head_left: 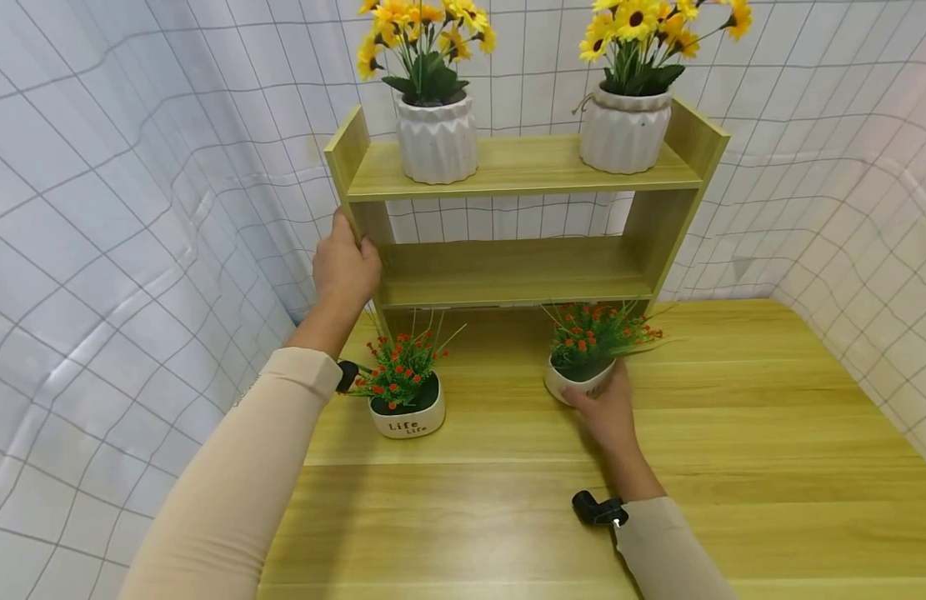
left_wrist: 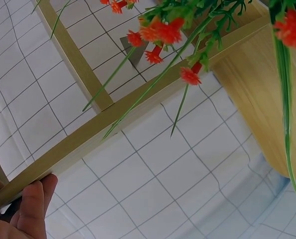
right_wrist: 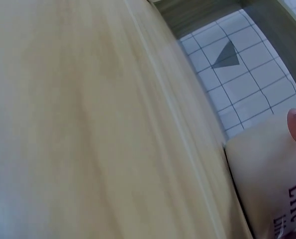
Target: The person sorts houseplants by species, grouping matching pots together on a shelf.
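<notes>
The hands are well apart, each clamped on something different. The left hand (head_left: 346, 265) grips the left side panel of a wooden shelf unit (head_left: 515, 271), below its top board, with the thumb at the panel's front edge. The right hand (head_left: 607, 408) holds a white planter of red flowers (head_left: 560, 385) low in front of the unit's right end, the thumb against the pot's wall; whether its base rests fully on the worktop (head_left: 470, 517) I cannot tell. A matching planter (head_left: 408, 423) stands upright on the worktop near the unit's left end, beside the left wrist (its front reads "Life" twice, the lower word smaller). On the top board stand two ribbed white pots of yellow flowers, the left pot (head_left: 437, 142) near one side panel and the right pot (head_left: 625, 133), with cord round its neck, near the other. Gridded cloth (head_left: 95, 167) hangs behind and on both sides. Beige sleeves (head_left: 230, 492) cover both forearms.
</notes>
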`<action>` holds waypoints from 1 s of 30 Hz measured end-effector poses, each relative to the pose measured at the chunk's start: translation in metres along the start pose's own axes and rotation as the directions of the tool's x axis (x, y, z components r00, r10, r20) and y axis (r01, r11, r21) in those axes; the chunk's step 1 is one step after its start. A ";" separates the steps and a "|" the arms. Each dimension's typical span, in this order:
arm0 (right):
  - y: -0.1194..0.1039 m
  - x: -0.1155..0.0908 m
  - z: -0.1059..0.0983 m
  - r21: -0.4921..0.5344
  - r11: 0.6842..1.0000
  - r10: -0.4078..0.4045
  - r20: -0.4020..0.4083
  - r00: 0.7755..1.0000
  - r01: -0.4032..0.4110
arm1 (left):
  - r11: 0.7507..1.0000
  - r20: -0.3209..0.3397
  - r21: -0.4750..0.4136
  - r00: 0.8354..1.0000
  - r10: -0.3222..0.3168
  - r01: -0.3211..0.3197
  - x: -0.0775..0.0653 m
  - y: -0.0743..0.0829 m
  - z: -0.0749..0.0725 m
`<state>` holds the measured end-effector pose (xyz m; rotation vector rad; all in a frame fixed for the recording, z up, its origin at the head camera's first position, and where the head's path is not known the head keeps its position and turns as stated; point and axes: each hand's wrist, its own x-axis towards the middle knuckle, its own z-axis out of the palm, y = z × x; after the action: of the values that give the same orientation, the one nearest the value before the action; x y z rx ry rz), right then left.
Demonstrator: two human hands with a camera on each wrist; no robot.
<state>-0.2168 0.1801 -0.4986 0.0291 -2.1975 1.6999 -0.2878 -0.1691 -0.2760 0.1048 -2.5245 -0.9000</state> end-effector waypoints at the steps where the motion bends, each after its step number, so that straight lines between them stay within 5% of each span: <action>1: 0.000 0.000 0.002 0.010 1.000 -0.005 -0.002 1.000 0.005 | 1.000 0.000 0.001 1.000 -0.002 0.002 0.000 0.000 0.000; 11: 0.002 0.000 0.006 -0.075 0.994 0.075 -0.026 0.997 -0.077 | 1.000 0.021 -0.003 1.000 -0.008 0.008 0.000 -0.002 0.000; 20: -0.005 -0.007 0.000 -0.040 0.988 0.146 -0.045 0.988 -0.147 | 1.000 0.026 0.000 1.000 0.003 -0.003 0.000 -0.002 0.000; 30: -0.022 -0.021 -0.010 -0.031 0.993 0.109 -0.047 0.993 -0.111 | 1.000 0.033 0.000 0.999 -0.009 0.009 0.000 -0.001 0.000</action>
<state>-0.1892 0.1795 -0.4822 -0.1398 -2.2311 1.7033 -0.2878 -0.1692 -0.2766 0.1025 -2.5561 -0.9131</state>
